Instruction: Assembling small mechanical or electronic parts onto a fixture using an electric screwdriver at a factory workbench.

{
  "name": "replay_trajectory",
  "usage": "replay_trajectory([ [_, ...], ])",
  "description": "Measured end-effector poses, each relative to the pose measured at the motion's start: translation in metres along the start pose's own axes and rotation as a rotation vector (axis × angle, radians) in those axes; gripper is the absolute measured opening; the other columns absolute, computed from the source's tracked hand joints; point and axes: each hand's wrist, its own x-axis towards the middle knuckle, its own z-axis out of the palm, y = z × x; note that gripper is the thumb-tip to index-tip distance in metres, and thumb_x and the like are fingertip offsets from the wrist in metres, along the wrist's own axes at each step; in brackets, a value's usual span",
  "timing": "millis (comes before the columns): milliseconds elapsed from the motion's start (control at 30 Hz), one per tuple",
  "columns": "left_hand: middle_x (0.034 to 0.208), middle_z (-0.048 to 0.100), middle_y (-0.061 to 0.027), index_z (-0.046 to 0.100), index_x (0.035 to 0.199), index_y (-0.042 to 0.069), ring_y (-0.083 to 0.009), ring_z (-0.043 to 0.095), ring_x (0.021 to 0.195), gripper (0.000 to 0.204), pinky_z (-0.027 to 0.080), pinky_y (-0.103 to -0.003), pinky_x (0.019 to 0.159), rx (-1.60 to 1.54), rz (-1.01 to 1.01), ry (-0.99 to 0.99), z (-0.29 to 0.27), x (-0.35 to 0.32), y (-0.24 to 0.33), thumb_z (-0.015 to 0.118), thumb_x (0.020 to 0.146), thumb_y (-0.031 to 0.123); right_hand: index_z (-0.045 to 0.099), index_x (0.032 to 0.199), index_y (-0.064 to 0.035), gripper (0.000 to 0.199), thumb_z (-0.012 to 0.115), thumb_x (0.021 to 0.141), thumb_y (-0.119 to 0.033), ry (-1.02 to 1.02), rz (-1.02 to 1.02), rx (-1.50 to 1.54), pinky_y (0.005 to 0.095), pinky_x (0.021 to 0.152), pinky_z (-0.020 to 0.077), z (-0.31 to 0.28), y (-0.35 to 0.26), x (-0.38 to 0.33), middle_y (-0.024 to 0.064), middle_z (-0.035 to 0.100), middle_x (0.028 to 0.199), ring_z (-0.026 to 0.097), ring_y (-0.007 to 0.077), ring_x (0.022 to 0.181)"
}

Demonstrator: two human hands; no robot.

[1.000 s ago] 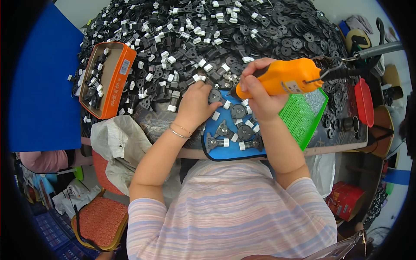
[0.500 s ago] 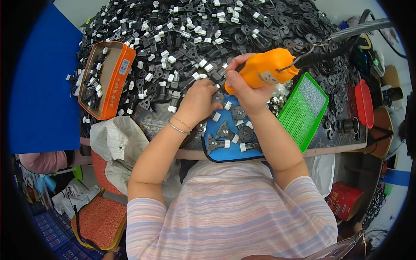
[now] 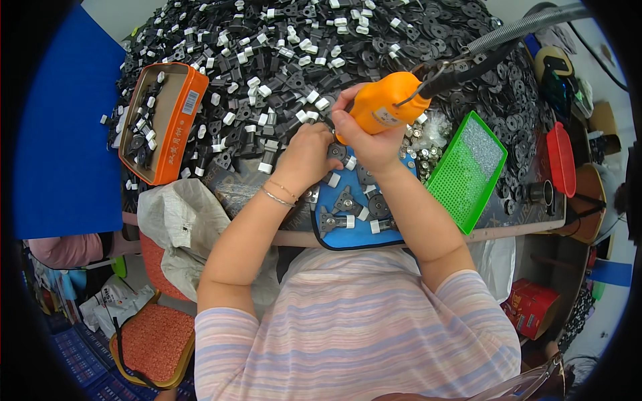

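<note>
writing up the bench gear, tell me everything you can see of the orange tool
The tool has a rounded, smooth orange body, plastic by its look, with a pale label. A wire and black cable meet its rear. The right hand grips it, tilted, front end down by the left hand; its tip is unclear.

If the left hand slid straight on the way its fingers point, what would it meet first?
The left hand would likely meet the heap of black parts with white ends, its near edge just ahead; height is hard to judge from above.
</note>
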Motion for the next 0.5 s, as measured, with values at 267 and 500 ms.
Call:
replay_trajectory([
  [267, 0.088, 0.056, -0.0107, 0.059, 0.087, 0.001, -0.0299, 0.051, 0.085, 0.040, 0.043, -0.037, 0.077, -0.062, -0.030, 0.027, 0.0072, -0.0001, -0.0047, 0.076, 0.053, 0.011, 0.050, 0.091, -0.0010, 0.026, 0.061, 0.070, 0.007, -0.168, -0.083, -0.044, 0.0217, 0.059, 0.0441, 0.0008, 0.0066, 0.0011, 0.0060, 0.055, 0.079, 0.054, 0.0112, 0.069],
  [500, 0.089, 0.057, -0.0112, 0.059, 0.087, 0.000, -0.0303, 0.052, 0.084, 0.040, 0.043, -0.036, 0.077, -0.031, -0.059, 0.021, -0.0008, 0.0006, 0.0043, 0.076, 0.052, 0.010, 0.050, 0.092, -0.0011, 0.028, 0.062, 0.069, 0.007, -0.210, 0.032, 0.049, 0.0228, 0.062, 0.0448, -0.0080, 0.0068, 0.0069, 0.0064, 0.055, 0.081, 0.055, 0.0128, 0.071],
])
